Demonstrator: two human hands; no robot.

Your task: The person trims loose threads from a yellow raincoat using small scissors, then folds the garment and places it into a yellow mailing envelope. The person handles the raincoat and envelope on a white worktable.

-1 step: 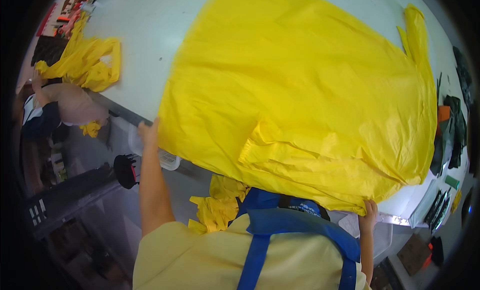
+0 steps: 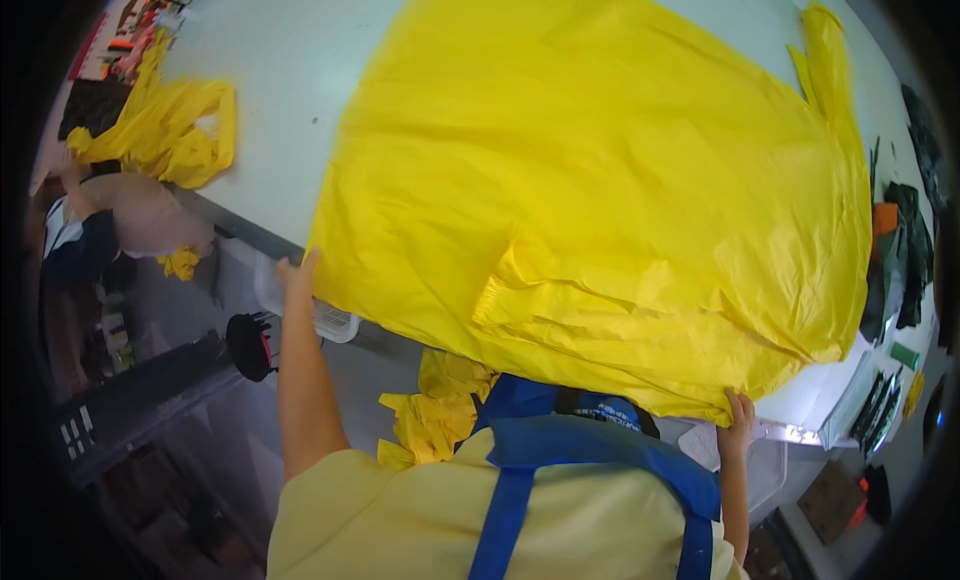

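Second yellow garment (image 2: 200,130): bunched by a co-worker (image 2: 150,218), well left of the left hand (image 2: 298,272).
Left hand: at near-left edge of the yellow sleeved plastic garment (image 2: 590,150); pinching or just touching, can't tell.
White basket (image 2: 338,323): just right of left hand, below hem; could catch it.
Crumpled yellow piece (image 2: 430,420): between hands, under hem.
Sleeved garment: spread on table (image 2: 270,50), between and beyond hands; laid open, creases not smoothed.
Cuffed sleeve (image 2: 590,310): laid inward between hands, rumpled.
Right hand (image 2: 737,421): fingers closed on near hem.
Green roll (image 2: 905,356): beyond right hand, off the garment.

Green roll (image 2: 904,356), orange block (image 2: 885,218), white basket (image 2: 336,323)
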